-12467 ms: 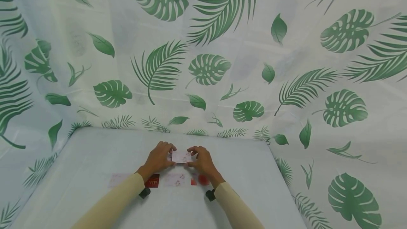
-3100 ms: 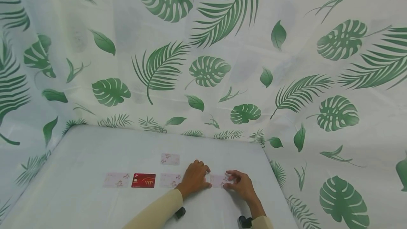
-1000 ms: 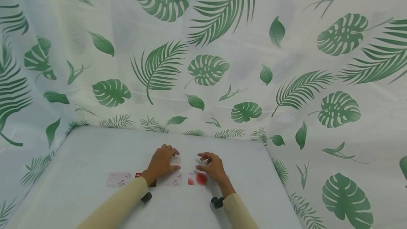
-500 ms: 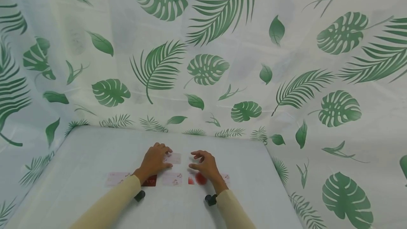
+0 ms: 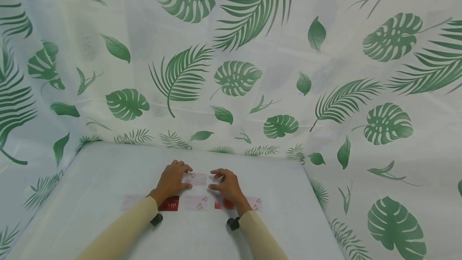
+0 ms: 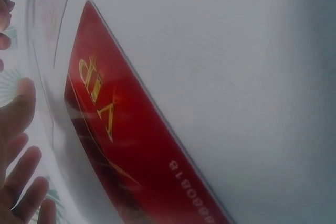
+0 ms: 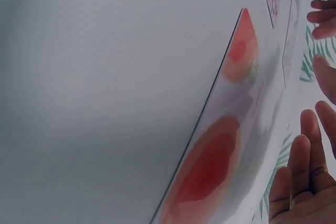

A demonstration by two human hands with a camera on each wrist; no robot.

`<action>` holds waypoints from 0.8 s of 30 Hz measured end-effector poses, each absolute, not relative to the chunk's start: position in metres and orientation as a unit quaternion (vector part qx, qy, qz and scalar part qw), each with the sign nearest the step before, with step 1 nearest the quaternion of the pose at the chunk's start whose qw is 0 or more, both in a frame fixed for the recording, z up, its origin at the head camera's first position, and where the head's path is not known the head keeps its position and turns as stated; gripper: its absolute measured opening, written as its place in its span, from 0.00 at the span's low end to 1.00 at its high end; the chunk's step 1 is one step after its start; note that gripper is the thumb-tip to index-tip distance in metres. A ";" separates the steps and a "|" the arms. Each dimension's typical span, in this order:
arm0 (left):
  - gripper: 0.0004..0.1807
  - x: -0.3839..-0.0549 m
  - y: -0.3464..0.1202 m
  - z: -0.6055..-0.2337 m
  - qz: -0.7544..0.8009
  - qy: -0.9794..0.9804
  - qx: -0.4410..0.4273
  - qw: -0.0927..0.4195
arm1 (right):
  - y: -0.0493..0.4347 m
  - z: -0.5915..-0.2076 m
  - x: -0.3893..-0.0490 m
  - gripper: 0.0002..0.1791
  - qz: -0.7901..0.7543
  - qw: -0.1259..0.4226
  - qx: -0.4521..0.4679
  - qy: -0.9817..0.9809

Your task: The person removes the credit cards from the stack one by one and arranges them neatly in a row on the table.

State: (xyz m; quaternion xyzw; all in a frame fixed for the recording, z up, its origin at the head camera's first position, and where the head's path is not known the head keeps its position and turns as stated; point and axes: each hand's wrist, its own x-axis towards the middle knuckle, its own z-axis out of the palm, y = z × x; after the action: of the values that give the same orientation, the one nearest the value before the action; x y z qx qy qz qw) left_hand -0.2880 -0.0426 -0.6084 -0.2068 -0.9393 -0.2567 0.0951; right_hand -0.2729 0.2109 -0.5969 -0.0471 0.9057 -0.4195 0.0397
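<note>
A pale pink floral card [image 5: 196, 179] lies flat on the white table, alone behind a row of cards. My left hand [image 5: 174, 177] is at its left end, thumb and fingers spread apart; whether the fingertips touch the card cannot be told. On the other side my right hand [image 5: 227, 185] hovers by the card's right end, thumb and fingers parted, holding nothing. Beneath the left wrist is a red VIP card [image 6: 126, 114], partly hidden in the head view. Under the right wrist lies a card with red round fruit-like shapes [image 7: 210, 156].
The front row also holds a pink card [image 5: 131, 202] at the left, another pink card [image 5: 196, 203] in the middle and a third pink card [image 5: 257, 204] at the right end. A white sheet with green leaves [image 5: 238, 127] hangs behind the table [image 5: 108, 171].
Earlier both hands were at the row's right end, then moved left to the card behind the row. Over the last second the left hand drew left, uncovering the card, and the right hand came closer.
</note>
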 end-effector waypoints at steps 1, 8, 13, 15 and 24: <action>0.29 -0.288 -0.043 -0.609 -0.256 -0.940 -0.206 0.095 | 0.209 -0.597 -0.274 0.27 -0.419 0.039 -0.050 0.906; 0.29 -0.292 -0.044 -0.611 -0.250 -0.944 -0.199 0.085 | 0.198 -0.599 -0.282 0.27 -0.406 0.038 -0.067 0.911; 0.28 -0.295 -0.044 -0.613 -0.248 -0.945 -0.197 0.083 | 0.192 -0.599 -0.285 0.27 -0.393 0.041 -0.066 0.916; 0.28 -0.295 -0.045 -0.614 -0.248 -0.945 -0.198 0.082 | 0.189 -0.600 -0.286 0.26 -0.388 0.038 -0.069 0.918; 0.26 -0.295 -0.045 -0.612 -0.251 -0.945 -0.197 0.079 | 0.182 -0.599 -0.289 0.26 -0.372 0.051 -0.063 0.925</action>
State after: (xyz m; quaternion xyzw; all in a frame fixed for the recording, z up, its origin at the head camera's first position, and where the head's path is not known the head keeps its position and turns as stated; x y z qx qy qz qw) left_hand -0.2948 -0.0454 -0.6118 -0.1971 -0.9445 -0.2506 0.0789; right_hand -0.2887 0.1819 -0.5991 -0.0634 0.9247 -0.3719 0.0513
